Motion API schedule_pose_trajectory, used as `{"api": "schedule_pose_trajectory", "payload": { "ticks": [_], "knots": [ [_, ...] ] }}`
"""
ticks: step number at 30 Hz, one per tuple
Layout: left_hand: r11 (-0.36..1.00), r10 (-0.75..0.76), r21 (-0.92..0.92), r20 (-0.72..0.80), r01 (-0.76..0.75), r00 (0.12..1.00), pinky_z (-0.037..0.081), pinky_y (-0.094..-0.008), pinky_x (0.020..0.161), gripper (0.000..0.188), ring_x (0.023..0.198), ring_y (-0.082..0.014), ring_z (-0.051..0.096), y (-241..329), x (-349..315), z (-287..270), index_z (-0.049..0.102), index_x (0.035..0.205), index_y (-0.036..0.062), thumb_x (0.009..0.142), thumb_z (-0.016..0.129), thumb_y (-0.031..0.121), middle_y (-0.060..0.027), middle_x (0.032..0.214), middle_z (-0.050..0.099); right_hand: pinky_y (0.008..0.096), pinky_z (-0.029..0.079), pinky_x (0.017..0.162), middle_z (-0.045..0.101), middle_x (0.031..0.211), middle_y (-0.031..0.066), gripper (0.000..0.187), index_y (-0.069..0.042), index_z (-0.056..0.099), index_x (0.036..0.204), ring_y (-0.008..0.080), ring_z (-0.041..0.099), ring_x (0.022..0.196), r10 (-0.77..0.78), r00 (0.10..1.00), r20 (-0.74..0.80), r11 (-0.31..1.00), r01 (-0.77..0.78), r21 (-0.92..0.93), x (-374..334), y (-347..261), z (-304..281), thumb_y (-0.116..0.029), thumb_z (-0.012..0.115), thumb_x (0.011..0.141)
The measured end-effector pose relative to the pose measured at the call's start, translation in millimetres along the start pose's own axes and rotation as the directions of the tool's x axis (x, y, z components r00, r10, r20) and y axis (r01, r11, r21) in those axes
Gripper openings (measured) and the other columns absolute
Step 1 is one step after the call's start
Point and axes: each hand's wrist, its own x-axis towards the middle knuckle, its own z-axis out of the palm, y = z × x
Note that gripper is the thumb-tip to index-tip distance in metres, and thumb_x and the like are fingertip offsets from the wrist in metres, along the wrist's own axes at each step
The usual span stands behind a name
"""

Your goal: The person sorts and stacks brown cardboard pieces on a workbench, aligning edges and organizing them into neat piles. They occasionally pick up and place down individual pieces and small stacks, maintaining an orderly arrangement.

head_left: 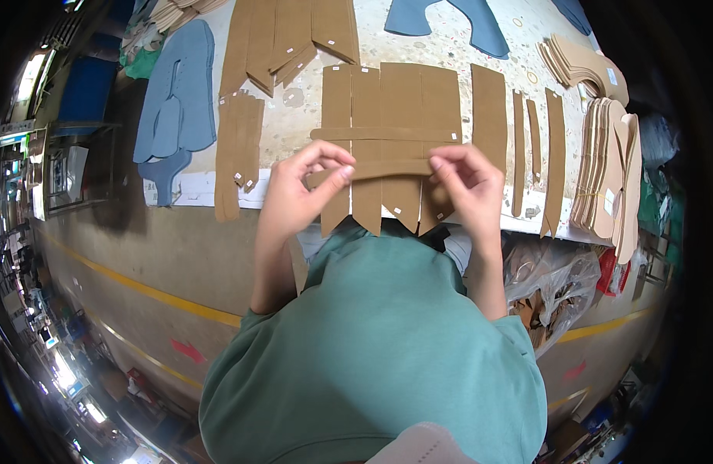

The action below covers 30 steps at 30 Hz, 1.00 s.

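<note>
Between my two hands a narrow brown fabric strip (391, 168) is held level, a little above the table. My left hand (314, 178) pinches it near its left end, thumb against fingers. At the other side my right hand (466, 176) pinches it between thumb and fingertips. Beneath lie several brown fabric panels (403, 97) side by side, with pointed lower ends near the table edge. Another brown strip (387, 134) rests across these panels, just beyond my hands. Small white labels are stuck on some pieces.
On the white table (294, 131), brown strips (239, 147) lie at left and a wide brown piece (489, 108) at right. Blue cut pieces (178, 93) lie far left. Stacked beige pieces (600, 170) stand at the right edge. Below hangs a clear plastic bag (553, 282).
</note>
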Motion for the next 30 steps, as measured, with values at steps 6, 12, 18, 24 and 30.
{"api": "schedule_pose_trajectory", "payload": {
  "ticks": [6, 12, 18, 24, 30],
  "knots": [
    [0.943, -0.097, 0.279, -0.29, 0.182, 0.952, 0.044, -0.0246, 0.054, 0.013, 0.057, -0.0054, 0.054, -25, 12, 5, 0.067, 0.094, 0.0044, 0.084, 0.072, 0.011, -0.0014, 0.078, 0.069, 0.0219, 0.048, 0.058, 0.063, 0.074, 0.0031, 0.013, 0.0, 0.071, 0.093, 0.0064, 0.055, 0.061, -0.171, 0.968, -0.183, 0.91, 0.084, -0.406, 17, 16, -13, -0.004, 0.075, 0.081],
    [0.9, 0.055, 0.417, -0.395, 0.126, 0.917, 0.041, -0.0258, 0.05, 0.015, 0.049, -0.0091, 0.047, -34, 14, 7, 0.068, 0.095, 0.0073, 0.082, 0.074, 0.014, -0.0026, 0.073, 0.067, 0.0245, 0.05, 0.059, 0.063, 0.075, 0.0056, 0.016, -0.001, 0.07, 0.098, 0.0105, 0.058, 0.061, -0.218, 0.948, -0.233, 0.886, 0.092, -0.455, 18, 17, -7, -0.004, 0.073, 0.082],
    [0.878, 0.086, 0.43, -0.573, 0.21, 0.815, 0.043, -0.0259, 0.052, 0.012, 0.052, -0.0085, 0.052, -29, 8, -22, 0.069, 0.094, 0.007, 0.084, 0.072, 0.013, -0.0022, 0.07, 0.066, 0.0244, 0.049, 0.058, 0.055, 0.081, 0.0044, 0.021, -0.004, 0.07, 0.103, 0.0097, 0.054, 0.065, -0.278, 0.937, -0.211, 0.855, 0.142, -0.498, 18, 15, -5, -0.001, 0.072, 0.082],
    [0.835, 0.121, 0.435, -0.743, 0.336, 0.659, 0.044, -0.0269, 0.054, 0.009, 0.057, -0.0096, 0.054, -21, 2, -78, 0.071, 0.09, 0.0058, 0.084, 0.071, 0.012, -0.0023, 0.076, 0.067, 0.019, 0.039, 0.051, 0.053, 0.094, 0.0025, 0.027, -0.008, 0.071, 0.111, 0.0058, 0.05, 0.071, -0.407, 0.885, -0.227, 0.835, 0.259, -0.486, 16, 16, -2, 0.001, 0.07, 0.085],
    [0.76, 0.164, 0.562, -0.651, 0.325, 0.742, 0.05, -0.0338, 0.062, 0.014, 0.065, -0.0193, 0.064, -38, 19, -87, 0.073, 0.089, 0.009, 0.08, 0.075, 0.02, -0.0043, 0.08, 0.068, 0.0202, 0.038, 0.053, 0.055, 0.095, 0.0026, 0.023, -0.008, 0.072, 0.109, 0.0073, 0.052, 0.075, -0.419, 0.885, -0.201, 0.823, 0.278, -0.495, 16, 18, -5, -0.001, 0.069, 0.087]
  ]
}}
